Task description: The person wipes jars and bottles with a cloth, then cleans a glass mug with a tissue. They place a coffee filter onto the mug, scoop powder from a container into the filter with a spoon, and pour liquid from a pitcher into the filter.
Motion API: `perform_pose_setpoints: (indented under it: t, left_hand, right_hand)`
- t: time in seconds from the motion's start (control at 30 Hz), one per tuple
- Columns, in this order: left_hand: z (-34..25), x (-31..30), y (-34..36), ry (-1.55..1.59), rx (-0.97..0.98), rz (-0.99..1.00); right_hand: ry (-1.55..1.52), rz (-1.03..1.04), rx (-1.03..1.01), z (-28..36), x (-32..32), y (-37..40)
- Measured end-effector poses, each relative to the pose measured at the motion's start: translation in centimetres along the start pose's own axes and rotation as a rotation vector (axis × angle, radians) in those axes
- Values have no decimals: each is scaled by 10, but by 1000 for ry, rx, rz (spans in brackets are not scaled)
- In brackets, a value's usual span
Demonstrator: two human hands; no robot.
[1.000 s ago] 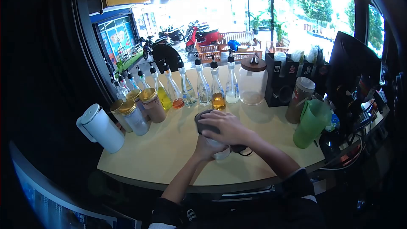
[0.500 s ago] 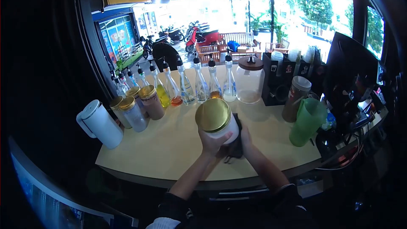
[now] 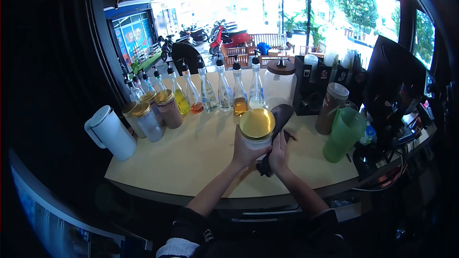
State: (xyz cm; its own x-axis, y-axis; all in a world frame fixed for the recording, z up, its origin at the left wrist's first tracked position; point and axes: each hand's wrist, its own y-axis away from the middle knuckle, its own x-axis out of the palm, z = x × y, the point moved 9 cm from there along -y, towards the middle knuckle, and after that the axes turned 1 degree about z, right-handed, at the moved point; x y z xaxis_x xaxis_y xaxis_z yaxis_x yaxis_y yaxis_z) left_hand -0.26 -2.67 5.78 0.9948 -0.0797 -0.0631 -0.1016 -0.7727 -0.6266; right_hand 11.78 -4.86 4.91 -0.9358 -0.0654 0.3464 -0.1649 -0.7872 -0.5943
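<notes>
- Gold-lidded jar (image 3: 257, 130) is held over the counter (image 3: 158, 174); likely stiff, smooth, slippery, best gripped round its body.
- Left hand (image 3: 245, 152) is clamped on the jar; right hand (image 3: 278, 155) lies against a dark cloth (image 3: 282, 114), its grip unclear.
- Pump bottles (image 3: 225, 91) stand close behind; green pitcher (image 3: 340, 139) sits well apart, right.

Through one head-worn camera, we looked forward and down from above and just behind the near edge of the pale yellow, flat worktop (image 3: 167, 165); past its far edge we faced a brown slatted wooden bench (image 3: 268, 40) outdoors.
</notes>
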Motion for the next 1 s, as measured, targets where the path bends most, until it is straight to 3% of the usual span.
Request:
perform_pose_setpoints:
  t: [0.03, 0.1, 0.17, 0.23, 0.27, 0.33, 0.43, 0.5, 0.6, 0.67, 0.73, 0.8, 0.9, 1.0]
  left_hand:
    - [1, 3, -1, 12, -36, 67]
    - [-3, -5, 0, 12, -38, 77]
    - [-12, -7, -1, -169, 50, 189]
    - [-29, -11, -3, -288, 72, 178]
    - [-32, -12, -4, -312, 79, 174]
    - [-44, -11, -8, -372, 191, 155]
    - [-16, -22, 5, -405, 81, 142]
    - [-18, -35, 10, -355, 84, 19]
    - [-29, -47, 4, 94, -52, -28]
    - [-43, -55, 6, 40, 34, -59]
    - [-64, -62, 9, 50, 113, -115]
    - [-58, -66, 16, 76, 129, -178]
    - [-45, -76, 23, 58, 170, -257]
    - [-44, -84, 20, -149, 264, -207]
  right_hand:
    - [-4, 3, -2, 8, 1, -7]
    - [213, 215, -69, 36, 17, -22]
    - [499, 552, -85, 58, 40, -34]
    - [904, 556, -343, 69, 55, -31]
    - [901, 556, -342, 69, 61, -26]
    - [1120, 513, -632, 81, 77, -5]
    - [1101, 481, -750, 77, 82, 15]
    - [1097, 456, -809, 65, 78, 16]
    - [93, 271, -32, -12, 37, -5]
    - [-10, 160, 150, -55, 27, 7]
    - [-69, 125, 190, -42, 44, 6]
    - [-431, -57, 707, -57, 60, 19]
    - [-658, -243, 855, -79, 68, 29]
    - [-619, -237, 851, -95, 70, 43]
